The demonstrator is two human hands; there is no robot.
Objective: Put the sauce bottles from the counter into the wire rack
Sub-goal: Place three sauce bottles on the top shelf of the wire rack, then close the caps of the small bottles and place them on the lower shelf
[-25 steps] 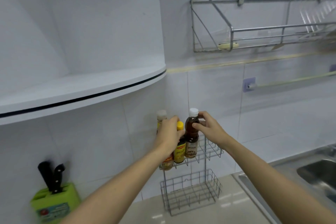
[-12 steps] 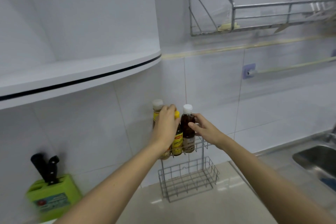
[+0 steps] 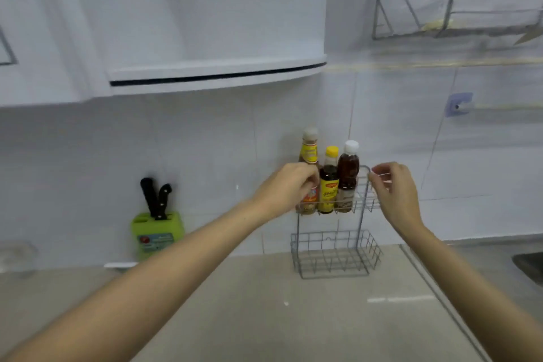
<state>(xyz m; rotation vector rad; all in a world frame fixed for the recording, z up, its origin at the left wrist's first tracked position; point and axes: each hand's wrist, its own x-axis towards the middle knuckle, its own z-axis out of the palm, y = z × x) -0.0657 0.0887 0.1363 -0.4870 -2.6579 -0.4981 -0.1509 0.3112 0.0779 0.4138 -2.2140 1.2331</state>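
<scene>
Head view: three sauce bottles (image 3: 329, 182) stood in the wire rack (image 3: 335, 255)'s top tier; left hand (image 3: 286, 188) curled at them, grip unclear; right hand (image 3: 393, 194) beside it, fingers loosely apart.

Grey wire rack (image 3: 335, 255) on a beige surface (image 3: 264, 317). In it: yellow-labelled bottle (image 3: 308, 173) with a tan cap, dark yellow-capped bottle (image 3: 328, 185), reddish-brown white-capped bottle (image 3: 347, 176). Left of the rack, a lime-green knife block (image 3: 157, 233) with black handles.
</scene>
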